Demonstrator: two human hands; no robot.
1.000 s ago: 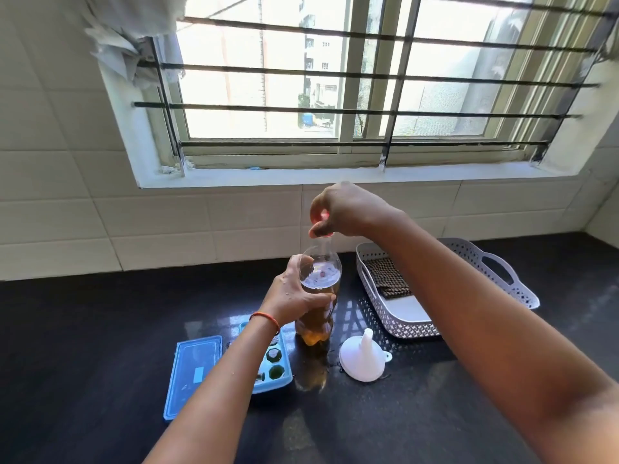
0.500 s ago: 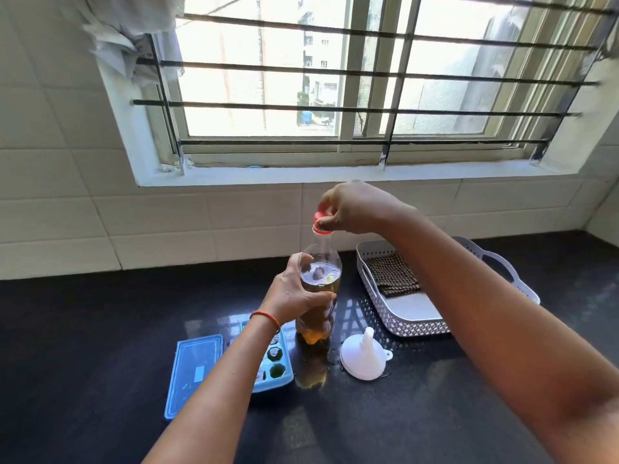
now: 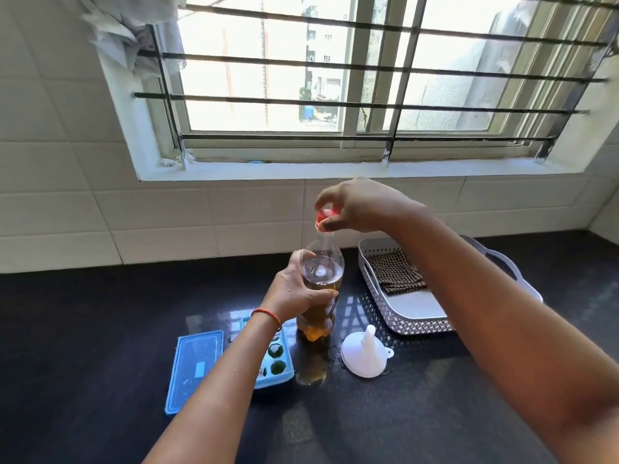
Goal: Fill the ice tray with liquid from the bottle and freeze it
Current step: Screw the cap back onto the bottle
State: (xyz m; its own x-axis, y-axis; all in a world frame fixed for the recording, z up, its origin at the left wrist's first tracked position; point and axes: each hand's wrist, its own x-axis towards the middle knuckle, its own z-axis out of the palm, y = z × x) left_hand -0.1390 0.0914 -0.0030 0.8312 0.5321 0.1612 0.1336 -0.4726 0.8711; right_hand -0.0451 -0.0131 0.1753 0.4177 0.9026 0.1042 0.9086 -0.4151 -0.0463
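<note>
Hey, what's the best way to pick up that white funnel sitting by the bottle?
Pinch the funnel by its narrow spout, coming from above. It rests wide mouth down on the counter with the spout standing up and free, while its rim lies flat against the surface.

Blues, amber and white on black.
Amber bottle (image 3: 320, 298), red cap (image 3: 324, 216); blue ice tray (image 3: 278, 363) and lid (image 3: 194, 366); white funnel (image 3: 363, 354); black worktop (image 3: 100, 329).

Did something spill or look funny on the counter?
A few small wet drops seem to glisten on the dark counter between the bottle and the white funnel, like a little spill. The funnel also sits upside down, spout pointing up. Nothing looks broken.
</note>
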